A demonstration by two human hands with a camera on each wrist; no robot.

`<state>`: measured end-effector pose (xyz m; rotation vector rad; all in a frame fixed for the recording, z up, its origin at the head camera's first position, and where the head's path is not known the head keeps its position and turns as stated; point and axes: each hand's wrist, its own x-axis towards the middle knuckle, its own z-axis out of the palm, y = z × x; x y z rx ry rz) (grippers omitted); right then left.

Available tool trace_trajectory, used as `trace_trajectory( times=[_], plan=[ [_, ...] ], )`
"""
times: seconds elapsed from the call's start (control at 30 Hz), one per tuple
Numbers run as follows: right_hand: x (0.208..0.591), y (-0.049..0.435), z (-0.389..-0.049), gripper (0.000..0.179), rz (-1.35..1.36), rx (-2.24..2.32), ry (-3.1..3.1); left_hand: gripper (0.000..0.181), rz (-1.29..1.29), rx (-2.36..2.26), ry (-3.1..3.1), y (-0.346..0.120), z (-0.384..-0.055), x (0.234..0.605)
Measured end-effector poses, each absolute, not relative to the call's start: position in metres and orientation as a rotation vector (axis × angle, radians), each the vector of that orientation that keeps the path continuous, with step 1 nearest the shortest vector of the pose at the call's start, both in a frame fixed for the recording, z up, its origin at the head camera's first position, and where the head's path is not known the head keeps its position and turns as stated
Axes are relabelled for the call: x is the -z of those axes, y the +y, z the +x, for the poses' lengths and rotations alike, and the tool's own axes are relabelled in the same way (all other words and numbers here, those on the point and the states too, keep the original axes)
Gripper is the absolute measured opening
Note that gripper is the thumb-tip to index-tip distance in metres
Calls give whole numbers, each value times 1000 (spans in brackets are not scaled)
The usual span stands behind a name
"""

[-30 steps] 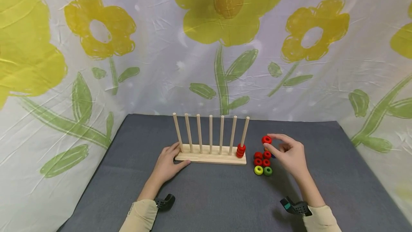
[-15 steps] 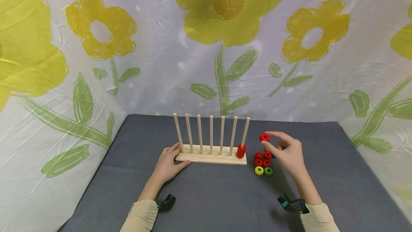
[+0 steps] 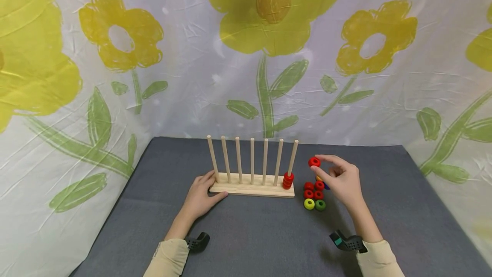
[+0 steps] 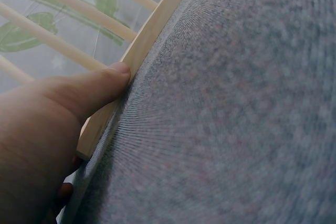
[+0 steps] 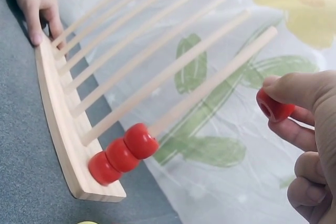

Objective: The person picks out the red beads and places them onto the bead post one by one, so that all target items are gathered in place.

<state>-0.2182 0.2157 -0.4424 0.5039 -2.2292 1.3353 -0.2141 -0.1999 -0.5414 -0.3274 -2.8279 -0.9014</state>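
A wooden peg rack [image 3: 251,189] with several upright pegs stands on the dark cloth. My left hand [image 3: 200,198] grips its left end; in the left wrist view, the thumb [image 4: 107,85] lies along the front edge, with the other fingers mostly hidden behind. Three red beads [image 5: 123,155] are stacked at the foot of the rightmost peg. Between thumb and fingertips, my right hand [image 3: 344,181] pinches another red bead [image 3: 314,162], held in the air to the right of that peg and apart from it. Its hole shows in the right wrist view.
Right of the rack lie several loose red beads [image 3: 308,194], a yellow bead [image 3: 309,204] and a green bead [image 3: 320,205]. An orange bead [image 3: 318,178] and a blue bead [image 3: 326,186] show partly beneath my right hand. A flowered cloth [image 3: 184,97] hangs behind.
My right hand has moved left and slightly up with the pinched red bead, toward the rightmost peg. More of the orange and blue beads shows. The left hand and rack have stayed put.
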Motion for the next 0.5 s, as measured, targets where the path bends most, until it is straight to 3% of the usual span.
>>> trace_trajectory(
  times=[0.5],
  plan=[
    [403,194,-198,29,485,-1370,-2208,79,-346,887,-2816,-200,-215,542]
  ],
)
